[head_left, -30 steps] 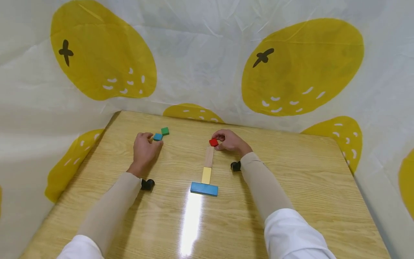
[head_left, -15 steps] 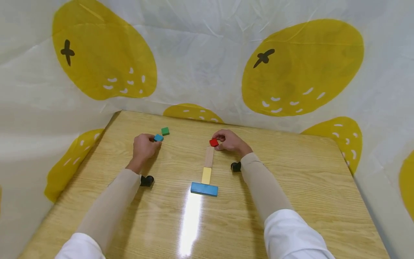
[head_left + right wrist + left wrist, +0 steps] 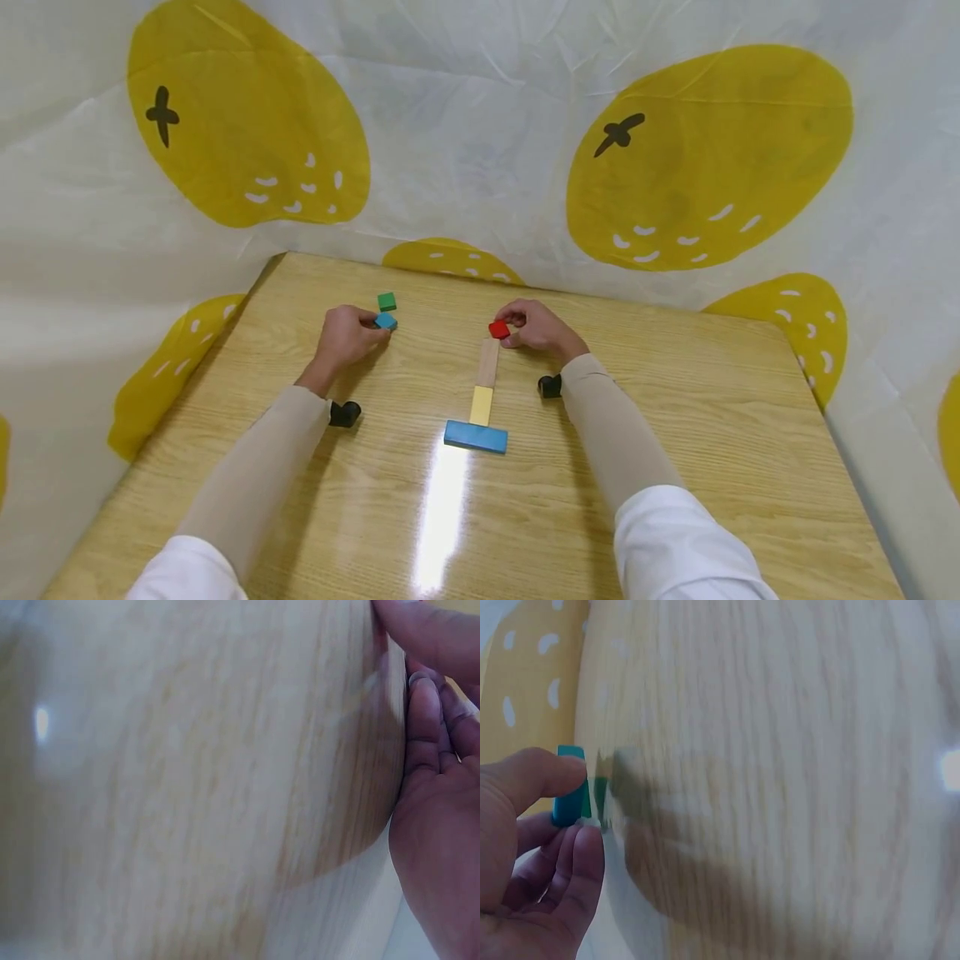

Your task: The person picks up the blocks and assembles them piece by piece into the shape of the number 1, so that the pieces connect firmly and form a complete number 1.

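Our left hand (image 3: 343,340) pinches the small blue block (image 3: 386,321) just at 6 o'clock of the green block (image 3: 387,301), fingers curled around it. Our right hand (image 3: 542,328) pinches the red block (image 3: 498,330) at the 12 o'clock end of the wooden bar (image 3: 487,362), so it caps the line of yellow block (image 3: 481,405) and blue bar (image 3: 476,437) on the table (image 3: 675,433).

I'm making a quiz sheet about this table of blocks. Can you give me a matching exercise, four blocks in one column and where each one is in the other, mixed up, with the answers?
Column one:
1. small red wooden block
2. small blue wooden cube
3. small green wooden cube
4. long blue wooden block

Column two:
A. lies crosswise at the near end of the row of blocks
B. pinched by the left hand
C. stands free on the wooden table, just beyond the left hand
D. held by the right hand at the far end of the row

Pairs: 1-D, 2-B, 3-C, 4-A
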Tool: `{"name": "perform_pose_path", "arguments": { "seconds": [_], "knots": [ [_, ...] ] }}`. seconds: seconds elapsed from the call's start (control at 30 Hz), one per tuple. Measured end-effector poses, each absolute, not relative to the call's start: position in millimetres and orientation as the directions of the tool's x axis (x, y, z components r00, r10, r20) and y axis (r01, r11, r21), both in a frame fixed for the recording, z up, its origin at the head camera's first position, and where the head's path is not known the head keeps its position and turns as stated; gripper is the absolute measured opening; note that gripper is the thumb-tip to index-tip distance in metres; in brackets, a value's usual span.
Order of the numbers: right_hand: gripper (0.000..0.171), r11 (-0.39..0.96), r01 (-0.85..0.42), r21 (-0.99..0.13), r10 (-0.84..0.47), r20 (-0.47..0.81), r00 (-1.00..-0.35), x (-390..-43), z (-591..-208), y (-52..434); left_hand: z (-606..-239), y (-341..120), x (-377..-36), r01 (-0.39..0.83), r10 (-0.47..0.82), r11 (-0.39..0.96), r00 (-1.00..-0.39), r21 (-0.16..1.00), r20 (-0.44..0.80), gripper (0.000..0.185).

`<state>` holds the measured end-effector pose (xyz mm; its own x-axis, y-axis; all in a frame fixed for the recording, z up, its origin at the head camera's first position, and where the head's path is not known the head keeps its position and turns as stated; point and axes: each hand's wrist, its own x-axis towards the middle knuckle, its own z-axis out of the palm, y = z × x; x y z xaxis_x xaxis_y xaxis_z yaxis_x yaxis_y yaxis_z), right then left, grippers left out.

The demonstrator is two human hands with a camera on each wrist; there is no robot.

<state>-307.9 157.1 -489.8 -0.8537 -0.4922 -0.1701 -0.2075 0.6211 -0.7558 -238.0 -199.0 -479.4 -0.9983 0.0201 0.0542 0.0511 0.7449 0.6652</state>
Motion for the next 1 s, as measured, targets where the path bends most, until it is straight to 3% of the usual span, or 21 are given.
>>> {"name": "perform_pose_path", "arguments": {
  "seconds": [1.0],
  "knots": [
    [0.042, 0.627, -0.178, -0.758, -0.46, -0.176, -0.87, -309, -492, 157, -471, -144, -261, 0.153, 0.227, 0.633, -0.974, 0.758, 0.007, 0.039]
  ]
}}
